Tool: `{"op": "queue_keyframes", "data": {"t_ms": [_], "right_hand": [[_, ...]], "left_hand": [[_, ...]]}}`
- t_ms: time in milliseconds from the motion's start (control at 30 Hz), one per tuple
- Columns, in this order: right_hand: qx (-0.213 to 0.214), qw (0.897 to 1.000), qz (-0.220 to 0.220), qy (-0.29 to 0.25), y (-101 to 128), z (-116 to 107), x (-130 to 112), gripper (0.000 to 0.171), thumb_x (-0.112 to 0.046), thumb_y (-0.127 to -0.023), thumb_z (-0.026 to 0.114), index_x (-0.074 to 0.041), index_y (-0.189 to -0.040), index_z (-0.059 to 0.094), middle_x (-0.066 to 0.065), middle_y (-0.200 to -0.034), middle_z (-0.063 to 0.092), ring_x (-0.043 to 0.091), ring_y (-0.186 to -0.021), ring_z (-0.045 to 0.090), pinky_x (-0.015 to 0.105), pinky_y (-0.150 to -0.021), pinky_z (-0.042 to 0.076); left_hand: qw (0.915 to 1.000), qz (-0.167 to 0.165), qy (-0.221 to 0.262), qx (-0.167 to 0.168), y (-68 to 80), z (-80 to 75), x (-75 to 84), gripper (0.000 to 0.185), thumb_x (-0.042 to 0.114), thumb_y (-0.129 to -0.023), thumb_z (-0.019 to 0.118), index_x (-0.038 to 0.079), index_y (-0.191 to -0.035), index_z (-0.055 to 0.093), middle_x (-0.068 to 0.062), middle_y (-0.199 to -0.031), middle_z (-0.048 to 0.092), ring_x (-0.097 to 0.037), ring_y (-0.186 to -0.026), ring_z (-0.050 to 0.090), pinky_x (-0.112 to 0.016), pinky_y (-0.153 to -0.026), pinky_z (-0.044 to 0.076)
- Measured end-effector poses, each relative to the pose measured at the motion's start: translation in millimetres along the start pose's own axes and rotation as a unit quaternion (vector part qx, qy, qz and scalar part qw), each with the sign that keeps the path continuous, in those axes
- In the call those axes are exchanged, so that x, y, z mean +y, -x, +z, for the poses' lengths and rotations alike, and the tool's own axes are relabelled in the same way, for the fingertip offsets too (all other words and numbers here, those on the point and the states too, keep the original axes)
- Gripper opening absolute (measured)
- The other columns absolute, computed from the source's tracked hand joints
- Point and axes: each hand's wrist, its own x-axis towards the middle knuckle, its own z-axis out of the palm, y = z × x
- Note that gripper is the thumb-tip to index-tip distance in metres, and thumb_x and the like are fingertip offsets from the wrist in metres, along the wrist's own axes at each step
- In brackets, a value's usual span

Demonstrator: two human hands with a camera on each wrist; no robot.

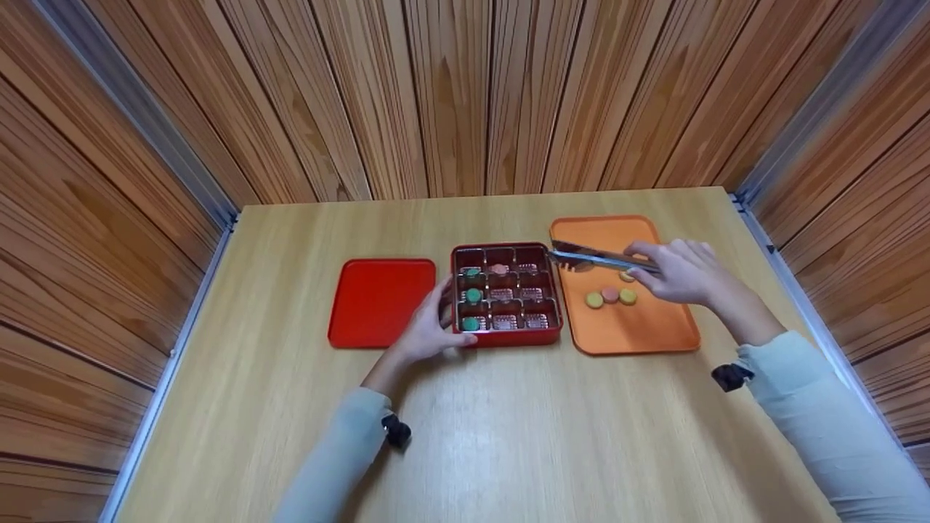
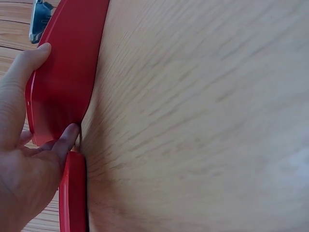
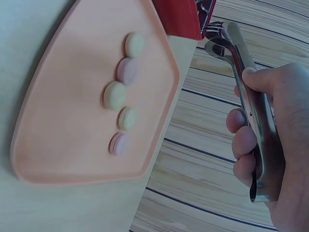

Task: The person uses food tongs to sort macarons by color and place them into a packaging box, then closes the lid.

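A red box (image 1: 556,330) with foil-lined cells stands mid-table. Its left column holds three green macarons (image 1: 474,296), and a pink one (image 1: 498,269) lies in the back row. My left hand (image 1: 445,318) holds the box's front-left corner, thumb and a finger against its wall (image 2: 67,72). My right hand (image 1: 657,267) grips metal tongs (image 1: 599,256) above the orange tray (image 1: 632,330). The tongs' tips reach the box's back-right corner with nothing in them (image 3: 256,116). Several yellow and pink macarons (image 1: 610,295) lie on the tray (image 3: 58,121).
The red lid (image 1: 381,301) lies flat just left of the box, close to my left hand. Wood-panelled walls close in the table (image 1: 508,436) at the back and both sides. Bare tabletop stretches in front of the box and tray.
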Motion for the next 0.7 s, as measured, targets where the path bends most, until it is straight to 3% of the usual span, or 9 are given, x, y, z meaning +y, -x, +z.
{"op": "queue_keyframes", "data": {"t_ms": [333, 567, 700], "right_hand": [[-0.01, 1.0, 0.003, 0.027, 18.5, -2.9, 13.0, 0.037, -0.032, -0.111, 0.069, -0.011, -0.142, 0.071, -0.005, -0.061, 0.041, 0.013, -0.047, 0.034, 0.023, -0.047, 0.024], [-0.017, 0.999, 0.005, 0.04, 32.3, -0.4, 24.8, 0.036, -0.032, -0.11, 0.07, -0.011, -0.139, 0.073, -0.005, -0.061, 0.041, 0.013, -0.048, 0.035, 0.023, -0.048, 0.025], [-0.025, 0.999, 0.012, 0.035, 38.9, 3.6, 31.6, 0.035, -0.032, -0.11, 0.07, -0.012, -0.138, 0.073, -0.005, -0.062, 0.044, 0.014, -0.048, 0.037, 0.023, -0.047, 0.027]], "left_hand": [[1.0, 0.005, 0.007, -0.004, -0.1, 0.5, -1.7, 0.122, 0.021, -0.089, 0.097, 0.026, -0.182, 0.018, -0.01, -0.186, 0.031, -0.035, -0.173, 0.031, -0.05, -0.14, 0.038], [0.999, 0.02, 0.038, -0.014, -1.1, -0.6, -3.3, 0.12, 0.011, -0.089, 0.096, 0.016, -0.181, 0.018, -0.016, -0.183, 0.032, -0.038, -0.171, 0.035, -0.052, -0.138, 0.041], [0.9993, 0.017, 0.031, -0.013, -0.5, -0.8, -3.2, 0.121, 0.015, -0.09, 0.096, 0.019, -0.181, 0.017, -0.014, -0.184, 0.031, -0.037, -0.171, 0.035, -0.051, -0.138, 0.041]]}}
